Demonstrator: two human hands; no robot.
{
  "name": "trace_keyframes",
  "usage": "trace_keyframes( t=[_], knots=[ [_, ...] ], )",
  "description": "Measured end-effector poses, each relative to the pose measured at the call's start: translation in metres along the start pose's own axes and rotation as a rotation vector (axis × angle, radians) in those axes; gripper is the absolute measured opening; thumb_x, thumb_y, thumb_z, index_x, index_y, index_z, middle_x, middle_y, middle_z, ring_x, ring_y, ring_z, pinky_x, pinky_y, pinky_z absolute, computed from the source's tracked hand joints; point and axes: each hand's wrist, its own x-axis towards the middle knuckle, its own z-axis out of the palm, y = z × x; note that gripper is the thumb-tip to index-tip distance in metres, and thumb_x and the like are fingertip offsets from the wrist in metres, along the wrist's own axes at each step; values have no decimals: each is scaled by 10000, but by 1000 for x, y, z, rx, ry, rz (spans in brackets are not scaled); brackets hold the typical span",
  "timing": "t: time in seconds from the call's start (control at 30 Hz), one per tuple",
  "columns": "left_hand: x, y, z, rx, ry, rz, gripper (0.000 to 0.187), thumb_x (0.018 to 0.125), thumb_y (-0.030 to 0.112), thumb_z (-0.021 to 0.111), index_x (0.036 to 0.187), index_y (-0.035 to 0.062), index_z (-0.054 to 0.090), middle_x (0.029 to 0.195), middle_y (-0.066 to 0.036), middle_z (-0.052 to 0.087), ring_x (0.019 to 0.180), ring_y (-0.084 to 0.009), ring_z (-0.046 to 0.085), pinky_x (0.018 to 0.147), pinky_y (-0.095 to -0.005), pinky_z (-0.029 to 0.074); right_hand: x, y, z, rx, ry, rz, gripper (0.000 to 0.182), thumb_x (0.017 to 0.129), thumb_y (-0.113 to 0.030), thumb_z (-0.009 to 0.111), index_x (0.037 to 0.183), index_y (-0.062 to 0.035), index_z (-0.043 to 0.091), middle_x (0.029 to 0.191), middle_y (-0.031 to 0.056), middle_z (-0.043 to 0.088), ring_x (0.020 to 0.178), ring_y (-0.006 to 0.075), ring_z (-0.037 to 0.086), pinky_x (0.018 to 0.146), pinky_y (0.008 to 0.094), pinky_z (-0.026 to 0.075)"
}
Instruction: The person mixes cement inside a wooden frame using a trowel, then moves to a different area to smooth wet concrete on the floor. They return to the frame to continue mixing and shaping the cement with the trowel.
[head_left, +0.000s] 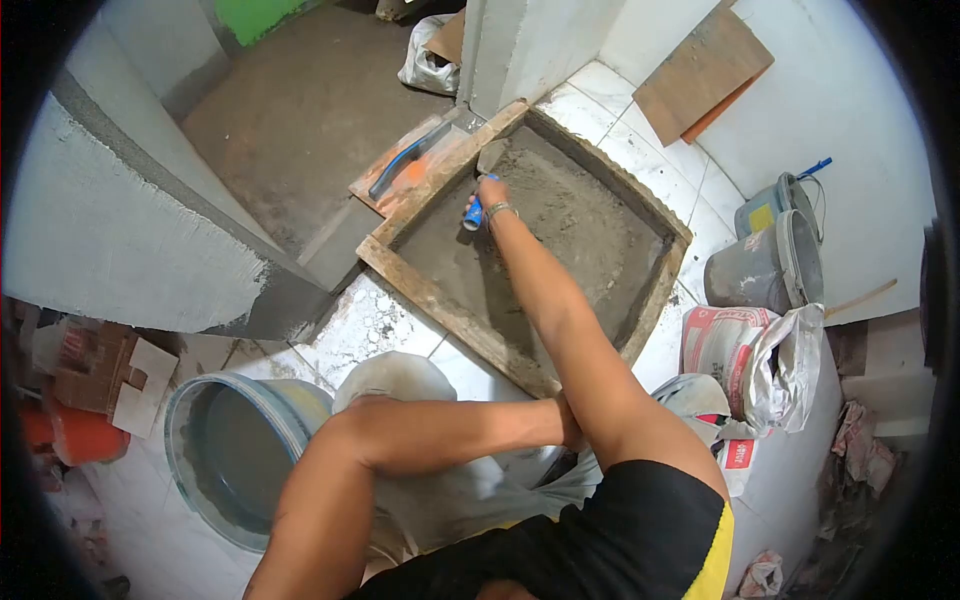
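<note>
My right hand (490,190) is closed around the blue handle of a trowel (472,218). Its blade points away from me, at the left side of grey mortar (560,205) in a square wooden frame (430,300). The mortar looks smooth on the left and rough in the middle. My left forearm crosses below the right arm; the left hand is hidden behind it, so its fingers do not show. Just beyond the frame's left edge, a finishing trowel with a blue handle (408,160) lies on an orange-stained board (375,188).
To my left stands a large bucket (315,400) of greyish water. At right are a grey bucket (750,272), a smaller bucket (757,212) and an opened cement bag (715,345). A brown board (700,75) leans on the wall. A low wall (140,230) curves at left.
</note>
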Motion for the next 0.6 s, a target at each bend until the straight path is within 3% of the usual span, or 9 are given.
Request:
trace_keyframes(
  t=[0.03,0.1,0.13,0.3,0.4,0.5,0.6],
  knots=[
    [-3,4,4,3,-7,0,559,937,249,441,1478,190,313,1566,-32,248,1413,-226,266,1128,-398,257,7,-4,-1,-14,40,-15,162,875,-138,530,970,-11,500,732,126,524,532,226,552,433,413,499],
    [-22,22,-16,-275,476,85,517,966,225,389,1472,145,312,1558,-38,264,1408,-217,271,1133,-364,244,10,-9,-2,43,59,-27,177,874,-118,500,1000,7,502,755,138,535,551,241,565,447,419,508],
    [-37,30,-35,-273,476,88,517,966,225,389,1472,145,312,1558,-38,264,1408,-217,271,1133,-364,244,4,-10,-3,68,132,-52,176,880,-126,475,987,11,503,726,147,547,533,247,561,447,416,504],
    [-39,57,-43,-96,24,67,502,942,230,432,1432,143,366,1524,-42,313,1385,-220,306,1115,-373,271,-46,-12,-19,194,283,-64,178,907,-158,456,954,8,501,699,152,557,521,251,557,461,412,509],
    [-39,82,-54,-66,-189,80,493,927,233,457,1408,142,398,1503,-44,342,1372,-221,327,1105,-378,286,-85,-6,-22,369,345,-126,180,906,-179,509,964,-9,497,767,128,537,562,242,560,471,416,511],
    [-40,95,-66,-49,-307,106,484,913,236,483,1385,141,430,1482,-46,371,1358,-222,349,1094,-384,302,-113,8,-25,462,263,-129,179,908,-194,538,934,-21,498,759,105,539,557,226,556,454,396,507],
    [-37,98,-68,-27,-353,124,475,898,239,508,1361,140,462,1462,-48,399,1344,-224,370,1084,-389,318,-106,27,-19,207,99,-109,167,898,-184,562,910,-26,509,717,83,533,531,211,551,434,375,495]
  ],
)
